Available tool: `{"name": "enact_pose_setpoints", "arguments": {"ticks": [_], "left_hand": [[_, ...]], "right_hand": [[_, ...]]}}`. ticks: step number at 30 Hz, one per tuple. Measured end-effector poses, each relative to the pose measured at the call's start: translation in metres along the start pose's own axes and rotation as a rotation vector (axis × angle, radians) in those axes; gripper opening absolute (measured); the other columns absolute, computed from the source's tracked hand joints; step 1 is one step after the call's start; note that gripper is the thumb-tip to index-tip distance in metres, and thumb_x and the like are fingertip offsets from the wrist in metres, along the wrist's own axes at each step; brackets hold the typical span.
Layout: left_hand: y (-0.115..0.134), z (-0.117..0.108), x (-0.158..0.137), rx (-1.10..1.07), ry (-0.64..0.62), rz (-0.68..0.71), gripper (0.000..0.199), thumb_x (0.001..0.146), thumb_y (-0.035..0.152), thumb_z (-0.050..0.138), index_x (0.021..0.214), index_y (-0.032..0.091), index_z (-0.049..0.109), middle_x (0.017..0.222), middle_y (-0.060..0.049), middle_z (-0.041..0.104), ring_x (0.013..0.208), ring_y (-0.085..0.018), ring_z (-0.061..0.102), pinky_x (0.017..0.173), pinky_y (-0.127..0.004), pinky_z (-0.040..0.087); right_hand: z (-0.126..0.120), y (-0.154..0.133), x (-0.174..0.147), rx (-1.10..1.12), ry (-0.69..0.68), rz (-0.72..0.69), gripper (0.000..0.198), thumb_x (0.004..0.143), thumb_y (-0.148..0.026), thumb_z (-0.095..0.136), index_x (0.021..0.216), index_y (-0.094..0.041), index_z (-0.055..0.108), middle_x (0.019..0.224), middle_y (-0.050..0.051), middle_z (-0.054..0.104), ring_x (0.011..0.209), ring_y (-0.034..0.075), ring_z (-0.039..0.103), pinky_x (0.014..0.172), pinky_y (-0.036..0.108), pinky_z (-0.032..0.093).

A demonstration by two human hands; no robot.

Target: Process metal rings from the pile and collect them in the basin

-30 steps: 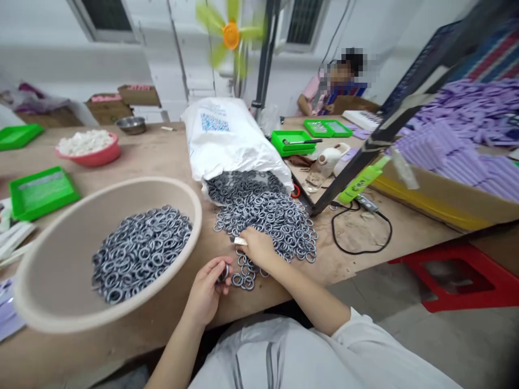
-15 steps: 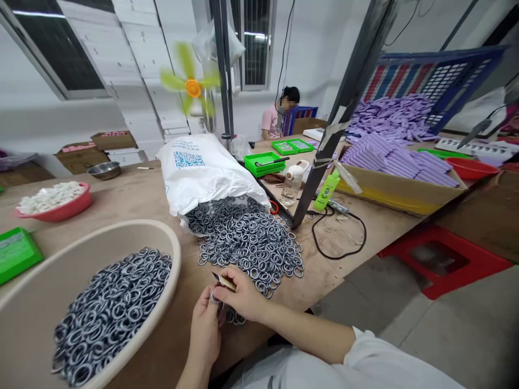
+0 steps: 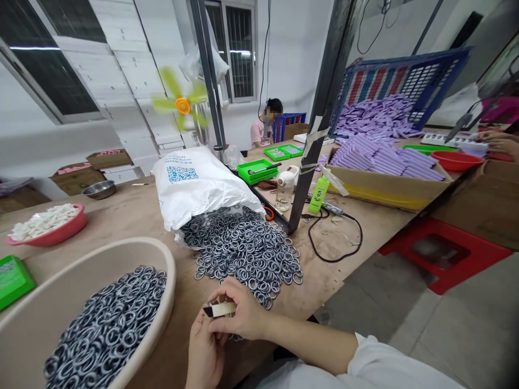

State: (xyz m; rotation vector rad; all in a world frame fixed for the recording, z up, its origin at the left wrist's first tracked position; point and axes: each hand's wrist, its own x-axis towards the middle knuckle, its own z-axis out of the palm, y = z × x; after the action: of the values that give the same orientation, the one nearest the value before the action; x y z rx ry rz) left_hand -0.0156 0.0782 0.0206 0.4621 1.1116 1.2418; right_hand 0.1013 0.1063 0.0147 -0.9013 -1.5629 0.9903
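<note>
My right hand [image 3: 239,310] is closed around a small knife [image 3: 221,309], its pale handle in the fingers and its dark slanted tip pointing left. Touching it from the left is my left hand [image 3: 206,346], fingers pinched together; the grey ring that showed in them earlier is hidden now. Just beyond both hands, a heap of grey rings [image 3: 255,254] spills from a white sack [image 3: 203,183] onto the wooden table [image 3: 324,281]. To the left stands a big beige basin [image 3: 168,270] with many more such rings.
A dark metal post [image 3: 310,146] rises behind the heap. Right of it are a green bottle [image 3: 319,194], a looped black cable [image 3: 359,248] and a box [image 3: 377,192] of purple pieces. A red bowl [image 3: 60,233] sits at left. A person [image 3: 263,127] sits far back.
The view has turned slightly right and up. My right hand has rolled the knife, so its broad side now faces me. The ring at my left fingertips has gone out of sight.
</note>
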Motion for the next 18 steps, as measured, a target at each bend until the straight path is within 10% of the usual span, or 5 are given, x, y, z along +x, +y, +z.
{"name": "enact_pose_setpoints", "arguments": {"ticks": [18], "left_hand": [[-0.0068, -0.0081, 0.0014, 0.165, 0.037, 0.028, 0.048, 0.047, 0.053, 0.086, 0.069, 0.016, 0.063, 0.051, 0.006, 0.047, 0.043, -0.005, 0.030, 0.041, -0.018, 0.026]], "right_hand": [[-0.0035, 0.0052, 0.0069, -0.011, -0.022, -0.071, 0.035, 0.071, -0.051, 0.080, 0.081, -0.019, 0.068, 0.077, -0.001, 0.057, 0.072, 0.013, 0.051, 0.069, 0.026, 0.041]]}}
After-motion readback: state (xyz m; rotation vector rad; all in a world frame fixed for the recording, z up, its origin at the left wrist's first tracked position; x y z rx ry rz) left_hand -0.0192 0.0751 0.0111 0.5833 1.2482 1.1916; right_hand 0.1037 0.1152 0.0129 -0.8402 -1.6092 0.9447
